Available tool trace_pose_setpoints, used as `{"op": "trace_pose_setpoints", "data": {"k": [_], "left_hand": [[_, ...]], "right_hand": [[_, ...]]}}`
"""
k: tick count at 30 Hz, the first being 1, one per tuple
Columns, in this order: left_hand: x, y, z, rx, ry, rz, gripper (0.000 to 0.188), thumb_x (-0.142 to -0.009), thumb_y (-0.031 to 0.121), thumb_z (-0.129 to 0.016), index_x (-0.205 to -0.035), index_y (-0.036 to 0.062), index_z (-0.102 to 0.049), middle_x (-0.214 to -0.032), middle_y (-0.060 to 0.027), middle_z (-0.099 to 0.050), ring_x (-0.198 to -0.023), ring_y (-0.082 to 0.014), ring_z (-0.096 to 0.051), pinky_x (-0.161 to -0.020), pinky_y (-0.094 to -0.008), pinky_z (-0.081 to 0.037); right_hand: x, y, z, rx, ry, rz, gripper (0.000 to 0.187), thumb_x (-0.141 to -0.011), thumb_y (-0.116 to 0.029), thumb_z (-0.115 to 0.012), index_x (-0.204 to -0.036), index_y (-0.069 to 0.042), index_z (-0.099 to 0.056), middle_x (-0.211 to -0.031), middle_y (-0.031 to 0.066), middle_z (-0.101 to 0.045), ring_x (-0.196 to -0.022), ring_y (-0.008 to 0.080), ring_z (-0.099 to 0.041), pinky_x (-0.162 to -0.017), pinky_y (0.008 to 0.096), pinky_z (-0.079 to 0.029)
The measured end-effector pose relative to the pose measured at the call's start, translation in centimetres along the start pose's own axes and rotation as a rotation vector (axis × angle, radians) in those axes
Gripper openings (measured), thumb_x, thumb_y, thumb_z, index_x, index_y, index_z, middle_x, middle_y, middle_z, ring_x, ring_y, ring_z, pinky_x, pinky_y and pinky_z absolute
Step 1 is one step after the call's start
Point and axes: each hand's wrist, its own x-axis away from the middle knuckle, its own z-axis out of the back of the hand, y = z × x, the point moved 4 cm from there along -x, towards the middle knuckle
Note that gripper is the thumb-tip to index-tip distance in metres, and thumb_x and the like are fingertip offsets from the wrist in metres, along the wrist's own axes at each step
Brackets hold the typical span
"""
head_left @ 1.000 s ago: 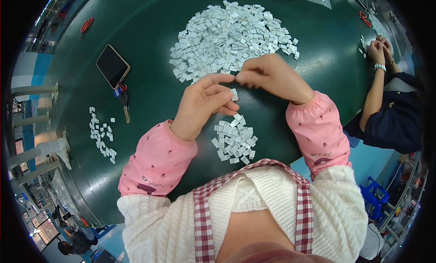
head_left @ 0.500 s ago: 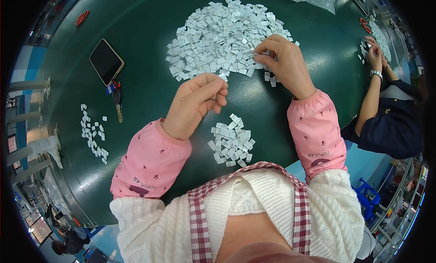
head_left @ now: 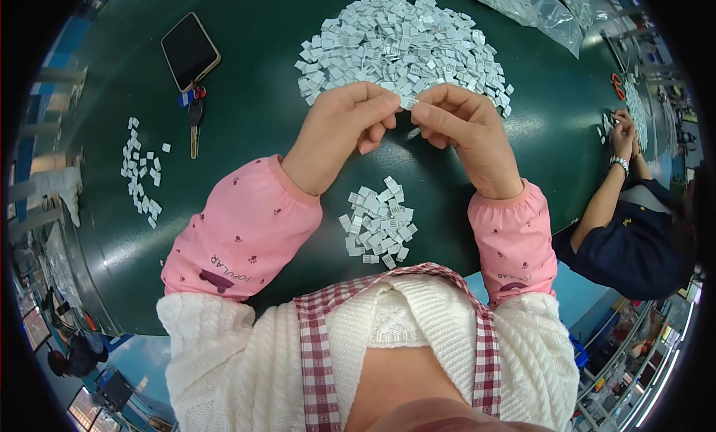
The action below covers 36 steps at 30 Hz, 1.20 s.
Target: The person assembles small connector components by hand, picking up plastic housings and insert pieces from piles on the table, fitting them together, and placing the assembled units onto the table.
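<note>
Between the fingertips of both hands is a small flat white connector piece (head_left: 408, 102) with dark stripes at one end. My left hand (head_left: 335, 130) is closed in a pinch on its left side, and my right hand (head_left: 471, 137) pinches it from the right. They meet at the near edge of a large pile of similar white pieces (head_left: 403, 48). Closer to my body lies a smaller heap of such pieces (head_left: 379, 223). Fingers cover part of the held piece.
Loose white pieces (head_left: 138, 167) lie scattered at the left. Above them are a phone (head_left: 191, 52) and a key (head_left: 195, 123) on the green table (head_left: 253, 104). Clear plastic bags (head_left: 529, 11) lie at the far right. A co-worker's hands (head_left: 625, 134) handle pieces near red scissors (head_left: 617, 86).
My right hand has come away from the large pile and moved left to meet my left hand. Both now touch one piece. The whole view has shifted slightly.
</note>
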Motion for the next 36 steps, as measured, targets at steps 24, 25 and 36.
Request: {"op": "trace_pose_setpoints", "data": {"k": [24, 25, 36], "left_hand": [[-0.17, -0.33, 0.18, 0.276, -0.109, 0.187, 0.014, -0.094, 0.015, -0.058, -0.088, 0.002, -0.06, -0.076, -0.007, -0.055, -0.059, -0.007, -0.042, -0.049, -0.0183, -0.031], [-0.18, -0.38, 0.19, 0.274, -0.115, 0.199, 0.014, -0.094, 0.015, -0.058, -0.088, 0.002, -0.06, -0.076, -0.007, -0.055, -0.059, -0.007, -0.042, -0.049, -0.0183, -0.031], [-0.23, -0.6, 0.39, 0.281, -0.108, 0.23, 0.014, -0.092, 0.015, -0.059, -0.086, 0.0021, -0.06, -0.076, -0.0071, -0.056, -0.06, -0.0069, -0.043, -0.048, -0.0185, -0.03]], "right_hand": [[0.48, -0.59, -0.87, 0.107, -0.005, 0.164, 0.009, -0.083, 0.001, -0.074, -0.09, -0.002, -0.069, -0.082, 0.003, -0.068, -0.071, 0.0068, -0.054, -0.066, 0.0184, -0.042], [0.44, -0.52, -0.82, 0.113, 0.0, 0.148, 0.009, -0.083, 0.001, -0.074, -0.09, -0.002, -0.069, -0.082, 0.003, -0.068, -0.071, 0.0068, -0.054, -0.066, 0.0184, -0.042], [0.27, -0.25, -0.76, 0.139, -0.023, 0.135, 0.01, -0.082, 0.002, -0.074, -0.09, -0.002, -0.069, -0.083, 0.0037, -0.068, -0.072, 0.0076, -0.055, -0.068, 0.0188, -0.043]]}}
